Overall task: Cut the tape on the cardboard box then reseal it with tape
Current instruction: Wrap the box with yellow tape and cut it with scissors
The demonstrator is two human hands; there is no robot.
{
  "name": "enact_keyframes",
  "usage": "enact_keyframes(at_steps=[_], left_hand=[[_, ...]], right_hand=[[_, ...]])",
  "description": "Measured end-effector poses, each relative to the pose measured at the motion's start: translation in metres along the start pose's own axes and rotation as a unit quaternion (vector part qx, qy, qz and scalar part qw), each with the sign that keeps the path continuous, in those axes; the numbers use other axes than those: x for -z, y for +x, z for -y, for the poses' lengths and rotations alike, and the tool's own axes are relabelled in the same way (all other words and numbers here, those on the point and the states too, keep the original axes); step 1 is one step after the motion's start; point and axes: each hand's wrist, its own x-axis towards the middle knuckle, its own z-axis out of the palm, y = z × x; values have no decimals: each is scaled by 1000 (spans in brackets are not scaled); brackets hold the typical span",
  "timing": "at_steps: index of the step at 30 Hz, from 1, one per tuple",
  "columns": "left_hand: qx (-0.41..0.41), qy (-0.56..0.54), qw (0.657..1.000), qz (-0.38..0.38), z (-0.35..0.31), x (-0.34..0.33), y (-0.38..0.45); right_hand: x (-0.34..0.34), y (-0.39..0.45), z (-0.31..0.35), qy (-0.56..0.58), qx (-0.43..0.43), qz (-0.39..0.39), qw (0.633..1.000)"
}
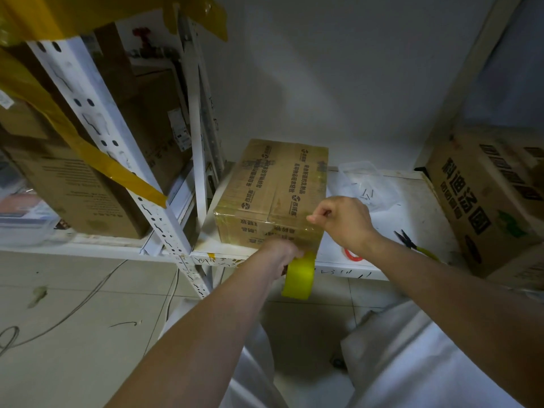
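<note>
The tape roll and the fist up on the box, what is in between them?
In the head view, between the tape roll and the right hand lies the cardboard box's near right corner, under shiny yellowish tape.

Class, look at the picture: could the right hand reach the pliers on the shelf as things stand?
Probably yes. The pliers lie uncovered on the shelf just right of the right hand, nothing between them, though that fist would have to leave the box first.

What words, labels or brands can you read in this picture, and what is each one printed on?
"科迪汤圆", large black characters turned sideways: big cardboard box on the right.
Taped cardboard box in the centre: rows of Chinese print with logos, too blurred to read.
Left shelf box: small print, unreadable.
Shelf edge: pen scribbles, illegible.
Yellow tape roll: no text visible.
</note>
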Motion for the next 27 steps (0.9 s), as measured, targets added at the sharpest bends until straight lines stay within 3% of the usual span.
enact_keyframes(at_steps=[5, 10, 21, 27], left_hand=[[8, -53, 999, 11, -7, -9, 12], [9, -68, 997, 24, -13, -9, 18], [25, -72, 996, 44, -14, -7, 26], [29, -77, 995, 54, -15, -8, 22]], right_hand=[[2, 32, -14, -26, -99, 72, 992], [-4, 47, -20, -68, -109, 108, 986], [-16, 59, -17, -186, -114, 119, 968], [-25, 56, -19, -117, -210, 93, 966]])
